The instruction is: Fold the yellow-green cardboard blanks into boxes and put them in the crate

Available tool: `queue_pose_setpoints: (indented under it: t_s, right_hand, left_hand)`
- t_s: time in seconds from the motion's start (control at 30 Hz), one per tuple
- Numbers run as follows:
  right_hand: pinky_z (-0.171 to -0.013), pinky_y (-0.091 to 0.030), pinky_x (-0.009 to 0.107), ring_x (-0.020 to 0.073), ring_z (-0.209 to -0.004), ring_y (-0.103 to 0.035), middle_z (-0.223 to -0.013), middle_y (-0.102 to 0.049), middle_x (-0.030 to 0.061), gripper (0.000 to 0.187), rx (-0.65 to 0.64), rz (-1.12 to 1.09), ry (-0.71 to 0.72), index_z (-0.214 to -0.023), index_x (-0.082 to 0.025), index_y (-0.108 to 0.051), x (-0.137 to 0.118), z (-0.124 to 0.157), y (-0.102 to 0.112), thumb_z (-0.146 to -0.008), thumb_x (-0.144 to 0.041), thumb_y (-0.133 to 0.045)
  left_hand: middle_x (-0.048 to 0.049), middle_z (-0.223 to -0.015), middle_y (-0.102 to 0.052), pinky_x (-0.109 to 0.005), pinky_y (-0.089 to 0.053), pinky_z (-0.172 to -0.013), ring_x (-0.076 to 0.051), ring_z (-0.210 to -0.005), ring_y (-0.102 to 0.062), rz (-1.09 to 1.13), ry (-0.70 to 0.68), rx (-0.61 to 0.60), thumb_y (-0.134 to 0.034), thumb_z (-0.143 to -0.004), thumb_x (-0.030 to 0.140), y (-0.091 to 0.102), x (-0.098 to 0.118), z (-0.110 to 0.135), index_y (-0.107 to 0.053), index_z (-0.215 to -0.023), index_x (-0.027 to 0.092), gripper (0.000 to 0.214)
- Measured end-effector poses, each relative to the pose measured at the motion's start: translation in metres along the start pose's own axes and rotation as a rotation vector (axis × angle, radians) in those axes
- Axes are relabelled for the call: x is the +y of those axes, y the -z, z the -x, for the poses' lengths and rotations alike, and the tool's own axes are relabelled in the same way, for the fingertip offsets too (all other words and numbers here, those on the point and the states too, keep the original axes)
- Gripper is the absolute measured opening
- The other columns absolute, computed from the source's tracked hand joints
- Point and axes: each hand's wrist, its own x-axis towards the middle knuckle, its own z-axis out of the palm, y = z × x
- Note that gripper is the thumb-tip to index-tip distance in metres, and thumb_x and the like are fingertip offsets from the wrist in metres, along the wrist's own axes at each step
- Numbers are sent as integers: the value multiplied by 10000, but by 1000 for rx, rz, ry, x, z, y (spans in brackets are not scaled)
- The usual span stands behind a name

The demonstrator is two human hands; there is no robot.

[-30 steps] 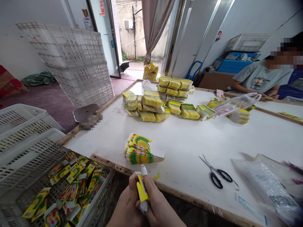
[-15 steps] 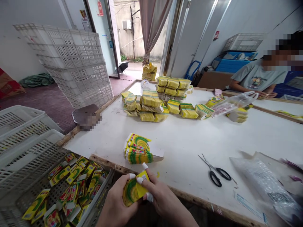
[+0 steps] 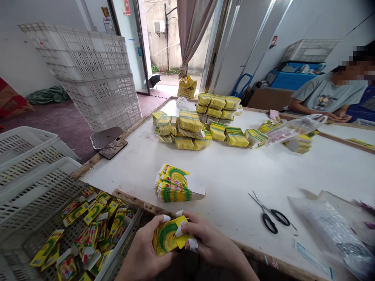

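My left hand (image 3: 143, 246) grips a small yellow-and-green cardboard box (image 3: 165, 239) near the table's front edge. At the box's right end, the fingers of my right hand (image 3: 206, 236) close on its flap. White covers wrap several fingertips on both hands. Just beyond lies a fanned stack of flat printed cartons (image 3: 175, 185) with a swirl design. Folded boxes (image 3: 90, 234) lie loosely in a plastic crate (image 3: 117, 249) at lower left.
Bundles of cartons (image 3: 189, 123) are piled at the table's back. Black-handled scissors (image 3: 271, 218) and a clear plastic bag (image 3: 331, 226) lie at right. A phone (image 3: 113, 148) rests on the left edge. Stacked white crates (image 3: 96, 74) stand behind; another person (image 3: 331, 93) sits at right.
My right fingers have shifted slightly right along the box's end, and more of its swirl side shows. The view has moved a little; the cartons on the table stay put.
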Motion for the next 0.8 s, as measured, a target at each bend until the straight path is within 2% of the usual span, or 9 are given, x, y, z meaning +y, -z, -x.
queue_pose_setpoints:
  t_s: [0.07,0.17,0.27,0.33,0.43,0.5,0.57,0.67,0.8]
  right_hand:
    - [-967,-467,330,225,-1148,-571,-1286,-553,102,194,25,-21,-9,-1048,-226,-654,0,-1,-3,-857,-233,-619]
    - [-1035,-418,371,244,-1265,-488,-1368,-499,127,420,155,-44,-55,-1223,-214,-532,1,-6,-16,-817,-145,-610]
    - [-1006,-444,372,236,-1191,-538,-1321,-536,124,654,258,-61,-38,-1364,-219,-373,2,-18,-26,-776,-132,-645]
    - [-944,-481,362,235,-1086,-589,-1218,-597,108,608,366,15,-25,-1324,-212,-418,5,-31,-22,-776,-189,-679]
    - [-878,-493,356,231,-1007,-606,-1089,-648,95,290,595,303,-146,-1143,-200,-544,13,-54,-4,-855,-177,-571]
    - [-874,-476,394,255,-999,-594,-1064,-662,113,293,629,395,-222,-1122,-186,-563,20,-67,9,-842,-103,-537]
    - [-857,-466,408,266,-960,-591,-1022,-675,122,326,595,439,-259,-1111,-169,-580,26,-74,17,-811,-50,-533]
    - [-829,-462,373,247,-896,-588,-957,-677,106,367,534,493,-285,-1116,-150,-580,31,-77,19,-791,3,-505]
    - [-847,-448,354,246,-941,-569,-1035,-638,127,412,498,548,-319,-1176,-132,-538,28,-77,17,-792,12,-500]
  left_hand:
    - [-46,-1006,-731,-300,-578,-785,-224,-879,-706,-8,11,30,-731,-669,269,0,0,0,-571,-1104,232,465]
    - [-74,-1023,-726,-323,-580,-784,-240,-896,-703,-80,6,50,-705,-715,303,-3,-2,1,-566,-1117,218,434]
    - [-88,-1068,-712,-331,-577,-816,-249,-947,-698,-51,33,126,-676,-755,401,1,-10,5,-531,-1165,212,474]
    - [-90,-1072,-701,-359,-570,-834,-261,-948,-694,-70,104,259,-648,-764,482,13,-25,10,-515,-1174,211,509]
    - [-143,-1066,-684,-490,-525,-894,-349,-985,-665,-370,246,463,-619,-729,580,49,-58,23,-534,-1144,176,584]
    - [-225,-1130,-642,-601,-469,-926,-450,-1083,-598,-601,325,507,-588,-691,637,74,-80,31,-533,-1136,125,680]
    - [-266,-1191,-604,-614,-442,-955,-465,-1149,-558,-641,371,507,-532,-724,655,89,-93,37,-512,-1172,89,723]
    - [-236,-1198,-624,-551,-474,-957,-414,-1151,-581,-467,372,479,-509,-731,672,86,-91,38,-545,-1149,104,707]
    - [-137,-1134,-697,-442,-545,-888,-331,-1071,-651,-274,320,374,-570,-749,618,55,-68,24,-612,-1112,174,575]
